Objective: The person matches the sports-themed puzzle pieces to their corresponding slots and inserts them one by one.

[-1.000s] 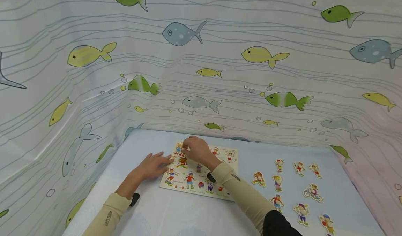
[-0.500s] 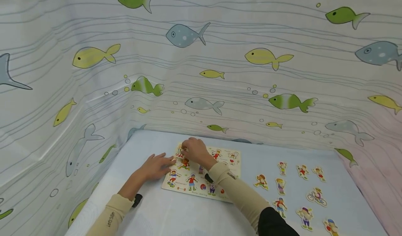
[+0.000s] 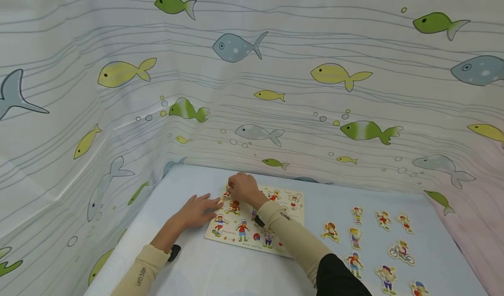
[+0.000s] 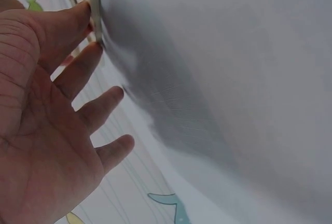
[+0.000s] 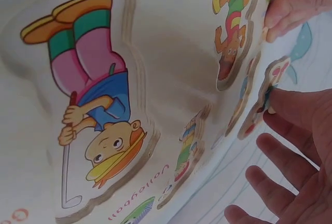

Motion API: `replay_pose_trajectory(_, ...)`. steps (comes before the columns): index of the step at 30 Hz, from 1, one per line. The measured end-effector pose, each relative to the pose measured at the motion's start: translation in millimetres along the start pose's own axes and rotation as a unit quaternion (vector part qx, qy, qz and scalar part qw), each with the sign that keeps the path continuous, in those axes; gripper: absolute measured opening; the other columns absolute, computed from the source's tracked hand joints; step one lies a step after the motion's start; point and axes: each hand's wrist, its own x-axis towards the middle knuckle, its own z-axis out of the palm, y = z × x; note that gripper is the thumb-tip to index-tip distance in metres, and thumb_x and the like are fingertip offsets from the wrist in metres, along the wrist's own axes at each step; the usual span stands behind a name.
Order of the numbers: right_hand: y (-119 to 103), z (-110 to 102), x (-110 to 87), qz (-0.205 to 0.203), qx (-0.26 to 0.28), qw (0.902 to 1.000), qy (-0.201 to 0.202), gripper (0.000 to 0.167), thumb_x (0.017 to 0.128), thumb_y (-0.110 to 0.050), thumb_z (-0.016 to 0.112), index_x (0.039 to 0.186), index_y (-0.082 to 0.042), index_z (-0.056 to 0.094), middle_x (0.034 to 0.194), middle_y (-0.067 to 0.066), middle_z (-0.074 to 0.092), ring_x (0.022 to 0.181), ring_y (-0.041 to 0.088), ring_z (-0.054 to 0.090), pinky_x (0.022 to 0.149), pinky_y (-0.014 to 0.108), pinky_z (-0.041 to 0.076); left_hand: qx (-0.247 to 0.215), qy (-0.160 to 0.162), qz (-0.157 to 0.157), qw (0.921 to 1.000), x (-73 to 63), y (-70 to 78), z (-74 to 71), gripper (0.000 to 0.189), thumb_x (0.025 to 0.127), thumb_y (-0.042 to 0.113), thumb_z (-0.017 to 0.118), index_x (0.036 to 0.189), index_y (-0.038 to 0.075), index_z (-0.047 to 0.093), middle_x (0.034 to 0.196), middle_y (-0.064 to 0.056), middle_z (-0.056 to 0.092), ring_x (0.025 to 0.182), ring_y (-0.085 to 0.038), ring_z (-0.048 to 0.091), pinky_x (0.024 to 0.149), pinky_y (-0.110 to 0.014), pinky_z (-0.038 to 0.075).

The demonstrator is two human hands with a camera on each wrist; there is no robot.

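Observation:
A pale wooden puzzle board (image 3: 210, 235) printed with cartoon children at sports lies on the table. At its far left corner my right hand (image 3: 244, 189) pinches a small flat figure piece (image 5: 277, 71) between thumb and forefinger, the other fingers spread apart. In the right wrist view that piece stands tilted at a cut-out, partly covered by the fingertips. My left hand (image 3: 198, 210) rests at the board's left side with fingers extended. Its thumb and forefinger tips touch the board's edge (image 4: 94, 6) in the left wrist view.
Several loose figure pieces lie on the table right of the board, among them a runner (image 3: 330, 231) and a cyclist (image 3: 401, 253). A fish-patterned curtain (image 3: 299, 112) rises behind and along the left. Shallow recesses such as the golfer's (image 5: 109, 105) mark the board.
The head view has shifted slightly, moving the whole scene a little right and down. Both hands stay at the same spots on the board, with only small finger motion of the right hand.

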Motion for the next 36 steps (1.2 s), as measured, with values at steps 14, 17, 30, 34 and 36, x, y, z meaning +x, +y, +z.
replay_pose_trajectory(14, 4, 11, 6.3, -0.001, -0.007, 1.0000, -0.005, 0.013, 0.094, -0.032, 0.068, 0.099, -0.022, 0.073, 0.095, -0.008, 0.070, 0.101, 0.015, 0.060, 0.090, 0.042, 0.048, -0.002, 0.001, -0.006, 1.0000, 3.8, 1.6, 1.7, 0.040, 0.093, 0.024, 0.068, 0.132, 0.017, 0.065, 0.142, -0.005, 0.055, 0.135, -0.046, 0.039, 0.102, -0.076, 0.021)
replay_pose_trajectory(17, 4, 12, 7.7, 0.001, -0.001, 0.9999, -0.010, 0.013, 0.095, -0.031, 0.067, 0.101, -0.022, 0.073, 0.095, -0.008, 0.069, 0.100, 0.015, 0.060, 0.090, 0.042, 0.048, 0.000, 0.001, -0.007, 1.0000, 4.2, 0.9, 2.4, 0.040, 0.093, 0.024, 0.068, 0.132, 0.017, 0.065, 0.142, -0.005, 0.055, 0.135, -0.046, 0.039, 0.102, -0.076, 0.021)
replay_pose_trajectory(30, 4, 19, 9.1, 0.003, -0.003, 1.0000, -0.008, 0.012, 0.096, -0.032, 0.066, 0.099, -0.023, 0.073, 0.096, -0.008, 0.069, 0.102, 0.016, 0.060, 0.089, 0.043, 0.048, 0.002, -0.002, -0.004, 1.0000, 2.2, 2.5, 2.1, 0.041, 0.094, 0.024, 0.067, 0.134, 0.016, 0.064, 0.143, -0.005, 0.054, 0.135, -0.046, 0.039, 0.102, -0.076, 0.021)
replay_pose_trajectory(34, 2, 18, 8.7, 0.013, 0.005, 0.9998, -0.011, 0.012, 0.096, -0.031, 0.066, 0.100, -0.023, 0.073, 0.096, -0.009, 0.069, 0.104, 0.016, 0.059, 0.091, 0.045, 0.047, 0.003, 0.000, -0.002, 1.0000, 1.8, 2.7, 1.0, 0.040, 0.094, 0.023, 0.067, 0.133, 0.016, 0.064, 0.142, -0.005, 0.054, 0.134, -0.047, 0.040, 0.101, -0.076, 0.021)
replay_pose_trajectory(36, 1, 18, 8.4, 0.019, 0.011, 0.9997, -0.012, 0.012, 0.095, -0.031, 0.066, 0.100, -0.024, 0.074, 0.096, -0.009, 0.069, 0.104, 0.016, 0.059, 0.091, 0.047, 0.046, 0.003, -0.002, -0.002, 1.0000, 1.5, 2.4, 0.9, 0.041, 0.094, 0.023, 0.067, 0.134, 0.017, 0.064, 0.142, -0.006, 0.054, 0.134, -0.048, 0.040, 0.102, -0.076, 0.021)
